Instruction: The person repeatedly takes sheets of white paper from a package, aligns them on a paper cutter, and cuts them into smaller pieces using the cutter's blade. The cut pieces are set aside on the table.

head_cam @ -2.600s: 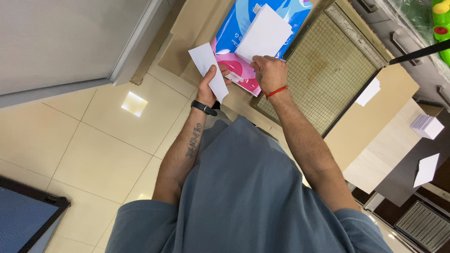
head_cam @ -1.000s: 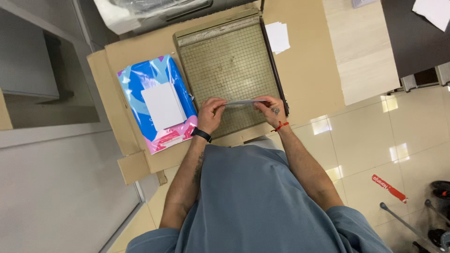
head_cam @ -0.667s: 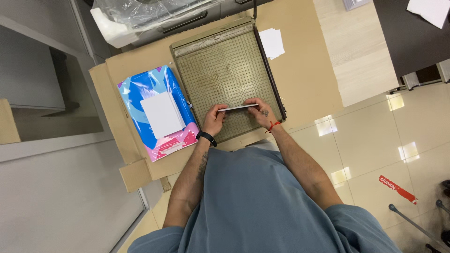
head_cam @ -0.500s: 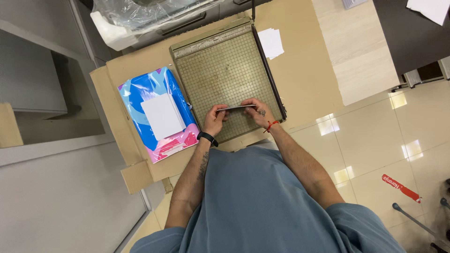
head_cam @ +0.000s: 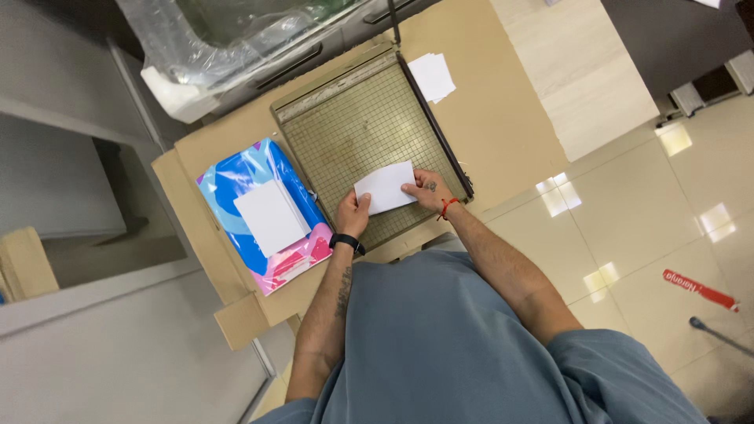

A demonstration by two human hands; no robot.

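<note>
From the head camera I saw my left hand [head_cam: 353, 213] and right hand [head_cam: 425, 191] each pinching an end of the white card [head_cam: 386, 187] over the paper cutter [head_cam: 369, 141]. It looked tilted against the cutter's grid, so I judged a skewed cut likely.

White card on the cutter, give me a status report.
Both hands, left and right, hold the card flat over the cutter. Blade arm at right edge. Nothing blocking.

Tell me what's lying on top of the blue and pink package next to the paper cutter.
A small stack of white paper lies on the blue and pink package, roughly centred. The package surface under the stack is covered, so nothing can be told about that part.
</note>
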